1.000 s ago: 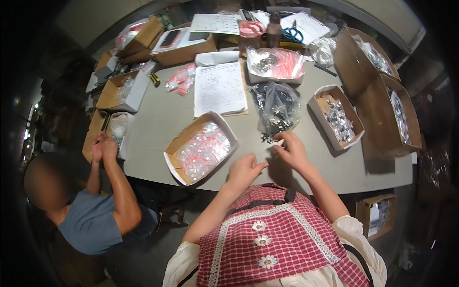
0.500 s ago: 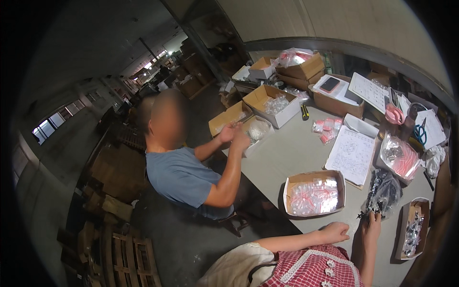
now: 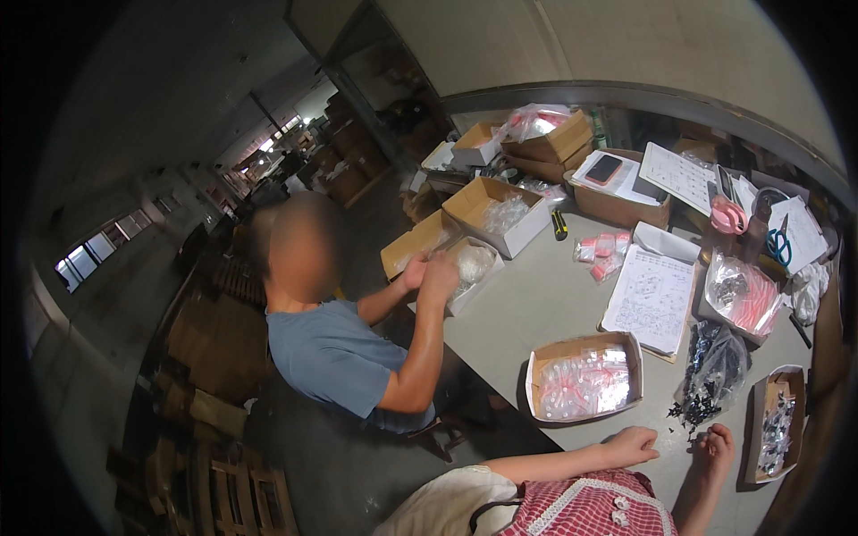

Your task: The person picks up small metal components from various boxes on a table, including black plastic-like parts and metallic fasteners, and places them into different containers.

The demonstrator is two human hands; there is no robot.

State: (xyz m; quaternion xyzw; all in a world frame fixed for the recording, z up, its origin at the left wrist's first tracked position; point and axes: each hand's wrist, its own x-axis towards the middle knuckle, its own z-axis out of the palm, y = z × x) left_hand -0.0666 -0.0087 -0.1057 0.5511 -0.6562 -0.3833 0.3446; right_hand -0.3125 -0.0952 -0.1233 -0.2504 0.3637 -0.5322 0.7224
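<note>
My left hand [image 3: 633, 445] rests on the table with its fingers curled closed; whatever they may hold is hidden. To its right, my right hand [image 3: 716, 447] has its fingers bent together just below a scatter of small black parts [image 3: 699, 409]. Anything between those fingers is too small to make out. The black parts lie at the mouth of a clear plastic bag [image 3: 722, 364] that has more of them inside. Beyond my left hand stands a cardboard box [image 3: 534, 393] full of small clear bags with red strips [image 3: 581, 380].
A narrow box of small metallic and black parts [image 3: 776, 433] stands at the right. Farther back are a drawing sheet [image 3: 651, 290], red-striped packets [image 3: 601, 255], a yellow-black cutter [image 3: 559, 225] and blue scissors [image 3: 779, 243]. Across the left side, a co-worker [image 3: 344, 357] handles something above open boxes.
My right hand has drawn back from the black parts and moved slightly right, leaving them in view. My left hand stays nearly in place. The view has shifted a little.
</note>
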